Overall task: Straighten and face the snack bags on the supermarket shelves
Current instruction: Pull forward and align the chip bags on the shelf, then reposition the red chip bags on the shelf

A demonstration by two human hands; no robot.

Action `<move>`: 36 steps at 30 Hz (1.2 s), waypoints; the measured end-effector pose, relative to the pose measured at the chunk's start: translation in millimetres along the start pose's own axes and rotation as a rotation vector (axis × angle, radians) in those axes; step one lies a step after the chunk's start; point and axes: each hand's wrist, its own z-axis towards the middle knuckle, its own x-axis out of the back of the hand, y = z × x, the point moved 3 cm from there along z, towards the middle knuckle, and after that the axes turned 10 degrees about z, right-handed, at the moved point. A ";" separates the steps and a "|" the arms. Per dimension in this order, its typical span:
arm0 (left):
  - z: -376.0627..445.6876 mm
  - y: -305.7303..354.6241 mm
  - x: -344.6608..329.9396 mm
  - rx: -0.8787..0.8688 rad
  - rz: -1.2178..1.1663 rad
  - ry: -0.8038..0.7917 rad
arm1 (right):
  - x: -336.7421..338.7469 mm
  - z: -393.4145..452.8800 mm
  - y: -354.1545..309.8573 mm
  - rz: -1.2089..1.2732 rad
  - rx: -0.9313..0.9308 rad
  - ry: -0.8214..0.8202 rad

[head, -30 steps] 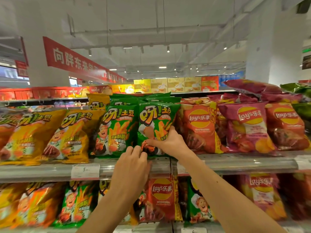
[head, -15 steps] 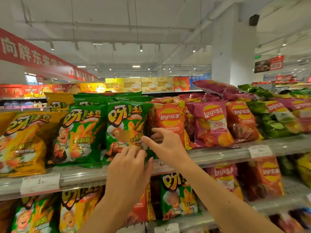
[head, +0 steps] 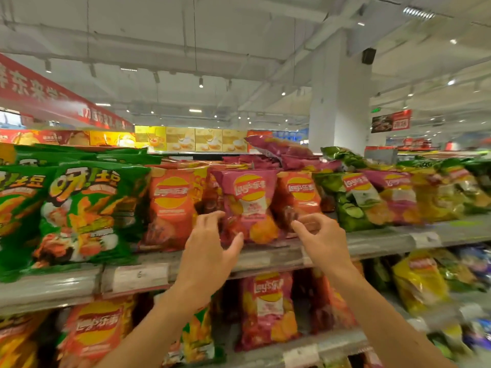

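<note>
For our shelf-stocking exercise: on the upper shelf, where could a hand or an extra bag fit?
Bare room is scarce. Only the shelf lip in front of the bags is free, beside the right hand. Behind it the green bag, orange bag and pink bag stand packed edge to edge. The left hand reaches at the pink bag's lower corner.

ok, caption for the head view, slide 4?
Both hands, left and right, reach for a pink chip bag on the shelf.
</note>
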 end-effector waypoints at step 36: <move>72.3 -7.5 -49.9 0.537 -0.332 -0.266 | 7.2 123.5 49.9 0.206 -0.184 -0.383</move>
